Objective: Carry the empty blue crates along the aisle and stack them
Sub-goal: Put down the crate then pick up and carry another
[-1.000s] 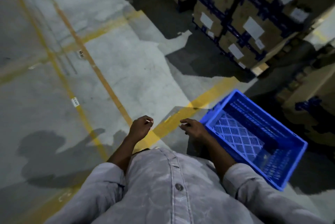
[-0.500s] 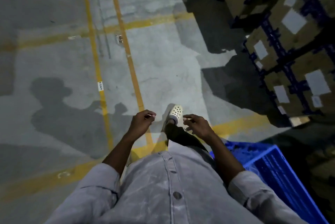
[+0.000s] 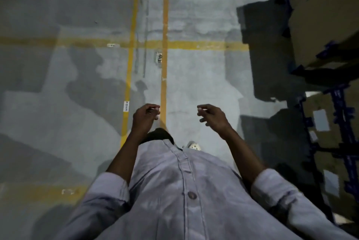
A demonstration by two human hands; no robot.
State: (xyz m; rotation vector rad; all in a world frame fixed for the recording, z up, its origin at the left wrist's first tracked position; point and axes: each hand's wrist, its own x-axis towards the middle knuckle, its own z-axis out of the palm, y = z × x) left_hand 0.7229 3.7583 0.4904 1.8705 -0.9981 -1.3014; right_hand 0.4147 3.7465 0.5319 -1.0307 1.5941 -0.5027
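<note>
Yellow floor lines (image 3: 164,26) run straight ahead down the grey concrete floor (image 3: 198,84), and the person is mid-stride along them, one pale shoe (image 3: 194,145) just showing past the shirt hem; left hand (image 3: 144,116) hangs out front, fingers loosely curled round nothing; right hand (image 3: 212,118) is much the same, fingers bent and relaxed, nothing in it; no blue crate anywhere in view, so I cannot tell where it lies; stacked cardboard boxes (image 3: 320,16) stand along the right edge of the aisle, well apart from both hands; this reads as the empty-handed leg of the job, a walk to fetch a crate; the next move, by my reckoning, calls for finding one, stooping, and getting both hands on its rim before any lift.
</note>
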